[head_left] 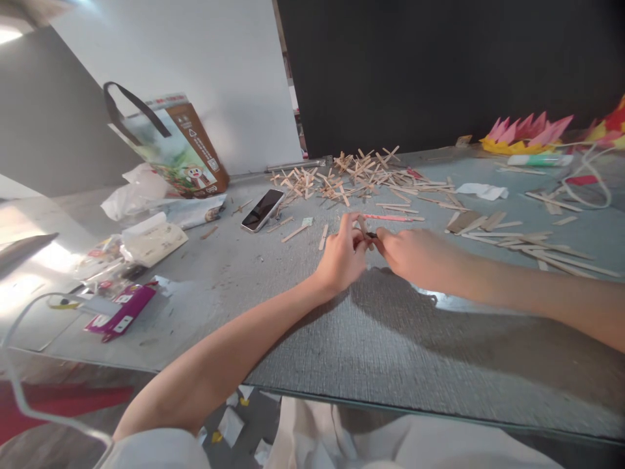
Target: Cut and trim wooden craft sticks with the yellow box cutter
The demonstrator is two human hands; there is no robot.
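Note:
Both my hands meet over the middle of the grey table (273, 326). My left hand (343, 257) is closed in a pinch on a small wooden stick (362, 226), its index finger bent upward. From the right, my right hand (403, 251) is closed around a small dark object (372, 235) whose tip touches or nearly touches the stick; what it is cannot be made out. Just beyond my hands lies a reddish strip (390, 217). A pile of crossed wooden sticks (361, 176) spreads farther back, and more loose sticks (537, 244) lie to the right.
A phone (262, 210) lies left of the pile, with a carrier bag (178, 146) behind it. Plastic wrappings and a purple packet (122, 311) are at the left. Pink-and-yellow paper petals (527, 135), a green-and-white tube (540, 159) and a white cable (588, 185) sit at the back right.

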